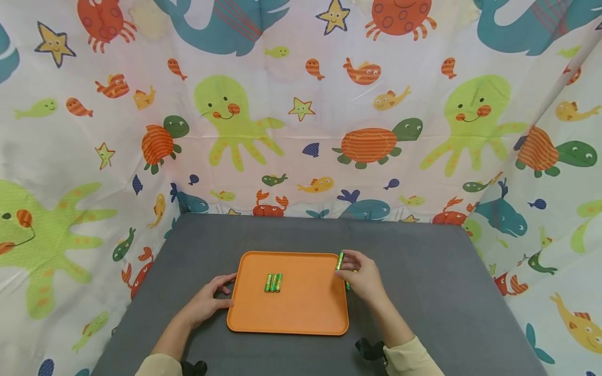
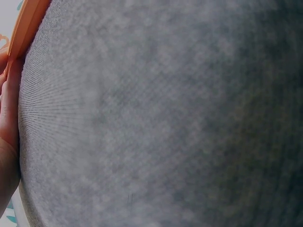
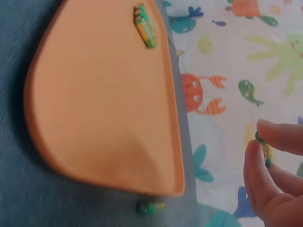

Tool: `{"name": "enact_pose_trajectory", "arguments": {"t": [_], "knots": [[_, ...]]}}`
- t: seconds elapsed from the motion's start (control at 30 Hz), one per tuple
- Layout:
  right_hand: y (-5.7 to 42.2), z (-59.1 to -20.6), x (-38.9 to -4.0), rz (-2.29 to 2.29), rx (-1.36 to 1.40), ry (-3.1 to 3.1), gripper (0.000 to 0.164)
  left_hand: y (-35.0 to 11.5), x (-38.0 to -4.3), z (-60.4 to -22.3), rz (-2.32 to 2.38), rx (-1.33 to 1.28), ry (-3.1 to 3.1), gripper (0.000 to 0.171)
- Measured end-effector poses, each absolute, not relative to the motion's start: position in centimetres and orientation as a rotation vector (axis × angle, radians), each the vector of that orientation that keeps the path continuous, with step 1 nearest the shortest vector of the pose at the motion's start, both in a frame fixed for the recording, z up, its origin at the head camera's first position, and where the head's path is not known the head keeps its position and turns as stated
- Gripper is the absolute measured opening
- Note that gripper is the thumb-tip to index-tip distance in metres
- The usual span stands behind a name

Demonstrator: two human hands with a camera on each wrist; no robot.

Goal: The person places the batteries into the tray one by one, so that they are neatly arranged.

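Note:
In the head view, my right hand [image 1: 361, 275] pinches a small green battery [image 1: 339, 260] between thumb and fingertips, upright above the right edge of the orange tray [image 1: 301, 308]. The right wrist view shows the same battery [image 3: 267, 153] between the fingers of the right hand [image 3: 274, 184]. Three similar batteries [image 1: 273, 283] stand side by side in a row on the tray, left of its middle. Against the tray's left rim rests my left hand [image 1: 202, 304], its fingertips and thumb touching the edge. The left wrist view catches only part of that hand [image 2: 9, 118].
Another green battery [image 3: 150, 206] lies on the table just outside the tray's right edge, partly hidden by my right hand in the head view. The grey table [image 1: 423, 292] surrounds the tray. A curtain with sea animals [image 1: 291, 172] hangs behind and along both sides.

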State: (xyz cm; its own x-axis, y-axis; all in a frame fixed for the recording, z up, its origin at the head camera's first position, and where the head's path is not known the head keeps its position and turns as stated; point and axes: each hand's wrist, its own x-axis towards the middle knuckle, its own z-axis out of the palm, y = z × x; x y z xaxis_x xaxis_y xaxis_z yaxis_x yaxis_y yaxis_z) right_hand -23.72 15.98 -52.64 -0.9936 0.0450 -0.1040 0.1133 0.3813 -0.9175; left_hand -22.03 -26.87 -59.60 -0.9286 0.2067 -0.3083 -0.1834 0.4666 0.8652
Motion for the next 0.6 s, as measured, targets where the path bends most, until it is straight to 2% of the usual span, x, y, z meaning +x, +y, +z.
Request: {"name": "enact_pose_trajectory", "arguments": {"t": [0.6], "knots": [[11.2, -52.3, -24.0, -1.721, -0.016, 2.488, 0.056, -27.1, -22.1, -59.8, 1.456, 0.045, 2.339, 0.073]]}}
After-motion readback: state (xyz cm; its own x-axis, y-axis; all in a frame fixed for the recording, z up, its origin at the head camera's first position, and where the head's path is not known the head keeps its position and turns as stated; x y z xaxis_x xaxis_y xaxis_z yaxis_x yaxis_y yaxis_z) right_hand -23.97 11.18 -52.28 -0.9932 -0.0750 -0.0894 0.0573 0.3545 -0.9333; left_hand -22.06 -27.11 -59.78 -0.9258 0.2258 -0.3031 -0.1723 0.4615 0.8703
